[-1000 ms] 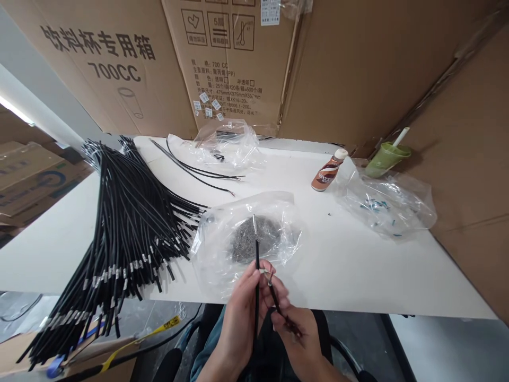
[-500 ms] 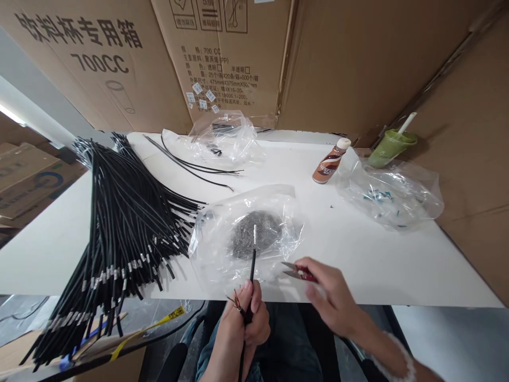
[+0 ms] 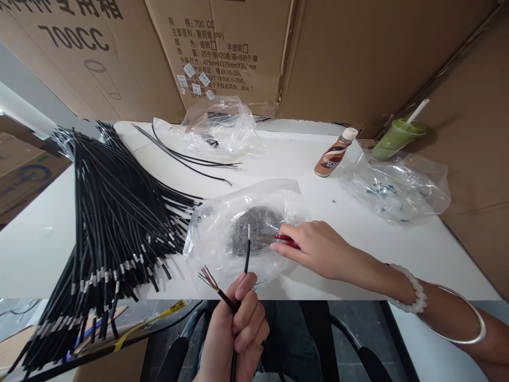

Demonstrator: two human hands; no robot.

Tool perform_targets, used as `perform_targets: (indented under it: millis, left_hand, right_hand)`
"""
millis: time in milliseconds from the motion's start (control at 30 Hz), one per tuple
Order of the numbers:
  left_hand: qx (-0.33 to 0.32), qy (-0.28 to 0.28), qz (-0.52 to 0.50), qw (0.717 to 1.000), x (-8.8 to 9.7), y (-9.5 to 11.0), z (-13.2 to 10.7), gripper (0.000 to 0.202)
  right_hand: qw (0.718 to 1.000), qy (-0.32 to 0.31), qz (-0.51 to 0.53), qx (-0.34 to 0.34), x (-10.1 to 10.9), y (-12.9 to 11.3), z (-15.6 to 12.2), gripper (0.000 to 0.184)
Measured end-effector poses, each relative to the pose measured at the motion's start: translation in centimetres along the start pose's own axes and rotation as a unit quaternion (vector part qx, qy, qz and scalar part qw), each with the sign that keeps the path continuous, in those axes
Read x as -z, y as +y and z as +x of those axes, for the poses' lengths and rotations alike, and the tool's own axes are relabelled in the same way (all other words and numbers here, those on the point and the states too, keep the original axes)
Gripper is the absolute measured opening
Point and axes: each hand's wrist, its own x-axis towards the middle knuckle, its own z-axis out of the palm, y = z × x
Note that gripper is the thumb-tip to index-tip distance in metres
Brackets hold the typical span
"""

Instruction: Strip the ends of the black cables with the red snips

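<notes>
My left hand (image 3: 242, 323) is closed around a black cable (image 3: 247, 257). One end of it rises from the fingers with a short silvery section near the tip; beside it, another black end shows several thin coloured wires fanned out. In my right hand (image 3: 314, 244) are small red-handled scissors (image 3: 287, 241), their blades pointing left, close to the silvery tip. Whether the blades touch it I cannot tell. Under both tools lies a clear plastic bag (image 3: 214, 223) with a tangled mass of fine grey wire clippings (image 3: 242, 233) on it.
A large pile of black cables (image 3: 115, 212) covers the table's left side. Behind are loose cables (image 3: 186, 158) and a plastic bag (image 3: 230, 127). A brown bottle (image 3: 332, 156), a green cup (image 3: 397, 139) and another bag (image 3: 413, 185) stand at right. Cardboard boxes (image 3: 358, 58) wall the back.
My right hand has moved left and up, bringing the scissors to the cable's silvery tip. My left hand has turned, so the fanned wires stand more upright. The camera view has shifted slightly.
</notes>
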Motion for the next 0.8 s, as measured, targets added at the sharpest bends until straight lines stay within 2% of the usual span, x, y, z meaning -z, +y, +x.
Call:
perform_targets:
  millis: [100,300,400,500,667,800]
  left_hand:
    - [0.005,0.001,-0.028,1.000,-0.4,0.2,0.0,0.026]
    - [0.013,0.005,-0.067,0.998,-0.9,0.7,0.4,0.026]
    - [0.011,0.036,-0.084,0.996,-1.2,1.0,0.5,0.028]
    - [0.004,0.070,-0.088,0.994,-1.7,1.2,0.5,0.037]
    - [-0.001,0.067,-0.092,0.993,-1.8,1.5,0.6,0.036]
    - [0.003,0.070,-0.097,0.993,-1.7,1.5,0.7,0.038]
  right_hand:
    - [0.999,-0.021,0.026,-0.015,0.6,-0.3,1.1,0.044]
    - [0.995,-0.055,0.075,-0.024,0.5,-0.5,2.9,0.045]
    - [0.994,-0.060,0.083,-0.024,0.5,-0.4,3.4,0.045]
    - [0.994,-0.058,0.087,-0.030,0.8,-0.1,3.3,0.044]
    - [0.994,-0.030,0.079,-0.062,1.3,0.6,2.2,0.044]
    - [0.996,-0.039,0.069,-0.048,1.0,0.2,1.9,0.040]
